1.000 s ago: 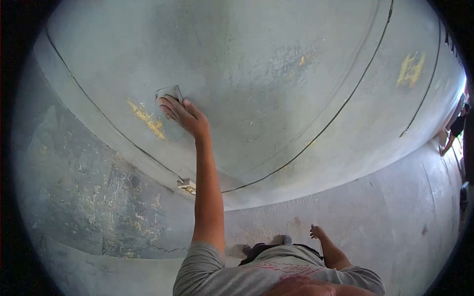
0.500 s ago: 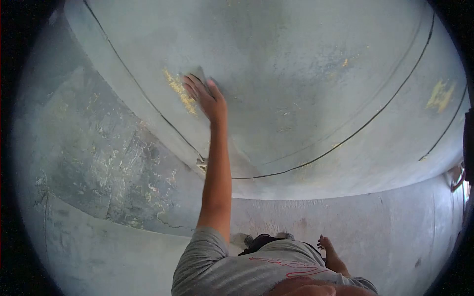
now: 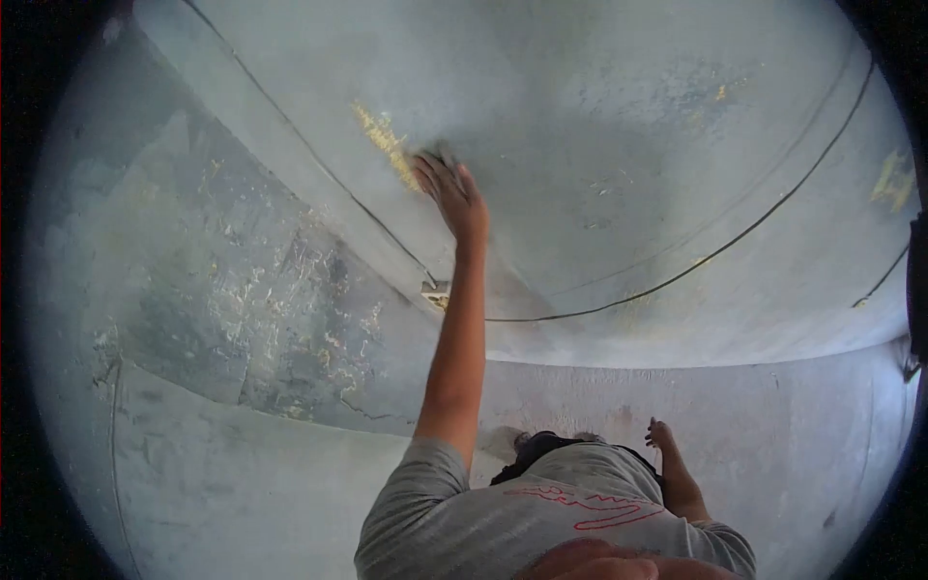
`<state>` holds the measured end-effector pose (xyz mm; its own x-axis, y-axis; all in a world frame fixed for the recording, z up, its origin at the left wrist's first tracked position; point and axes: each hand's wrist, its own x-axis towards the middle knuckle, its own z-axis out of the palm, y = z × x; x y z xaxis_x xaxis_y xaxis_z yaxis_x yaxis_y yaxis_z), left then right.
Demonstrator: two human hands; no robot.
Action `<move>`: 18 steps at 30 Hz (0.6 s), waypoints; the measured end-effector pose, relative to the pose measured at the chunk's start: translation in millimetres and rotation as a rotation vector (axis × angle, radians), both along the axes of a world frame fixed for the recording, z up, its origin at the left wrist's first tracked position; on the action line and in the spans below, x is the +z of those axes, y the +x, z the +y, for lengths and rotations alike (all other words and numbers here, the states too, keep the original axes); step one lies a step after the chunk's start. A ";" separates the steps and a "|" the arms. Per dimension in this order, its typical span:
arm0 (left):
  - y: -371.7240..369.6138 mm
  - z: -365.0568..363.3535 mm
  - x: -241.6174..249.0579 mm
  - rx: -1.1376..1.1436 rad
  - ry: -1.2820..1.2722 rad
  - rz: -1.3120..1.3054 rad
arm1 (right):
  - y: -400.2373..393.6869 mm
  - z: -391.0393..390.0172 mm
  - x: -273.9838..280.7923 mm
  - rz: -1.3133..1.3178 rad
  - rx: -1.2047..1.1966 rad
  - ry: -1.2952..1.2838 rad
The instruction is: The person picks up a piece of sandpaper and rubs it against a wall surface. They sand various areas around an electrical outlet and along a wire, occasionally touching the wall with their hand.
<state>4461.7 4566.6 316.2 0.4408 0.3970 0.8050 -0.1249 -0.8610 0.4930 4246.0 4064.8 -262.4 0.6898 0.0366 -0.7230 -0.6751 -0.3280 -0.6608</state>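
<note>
Pale grey wall [image 3: 570, 116], stained darker in places, fills the upper view and meets a grey floor [image 3: 580, 391] below. At far left lies a rough, scuffed band [image 3: 242, 290] marked with light, vein-like cracks. A dark line [image 3: 319, 166] slants down the wall to a small box [image 3: 431, 292], partly behind the left forearm. Above it shows a yellow patch [image 3: 379, 135]. Just beside that patch, the left hand [image 3: 450, 191] grips a grey pad [image 3: 444, 152] against the wall, fingers laid over it and thumb to the right; the pad is blurred and mostly covered. Below is a grey shirt [image 3: 561, 512] with red lettering. Right of it, the right hand [image 3: 660, 435] hangs low, loosely curled around nothing. Another dark line curves up rightward, and a fainter yellow mark [image 3: 891, 184] sits near the right edge.
</note>
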 end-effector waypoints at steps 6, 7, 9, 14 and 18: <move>-8.5 72.8 75.3 -0.044 -0.135 -0.229 | -0.6 -22.1 -39.5 0.115 -0.003 -0.013; -8.7 72.1 65.3 -0.049 -0.133 -0.205 | -9.1 -23.7 -56.5 0.015 0.046 -0.052; -6.7 62.3 36.8 -0.002 -0.151 -0.164 | -18.2 -15.3 -49.3 -0.017 -0.218 0.131; -8.5 44.1 -55.0 -0.060 -0.197 0.003 | -62.3 27.5 2.6 0.036 -0.195 -0.007; -2.0 88.0 -14.4 0.030 -0.259 -0.157 | -117.1 29.1 -94.1 -0.050 0.028 -0.249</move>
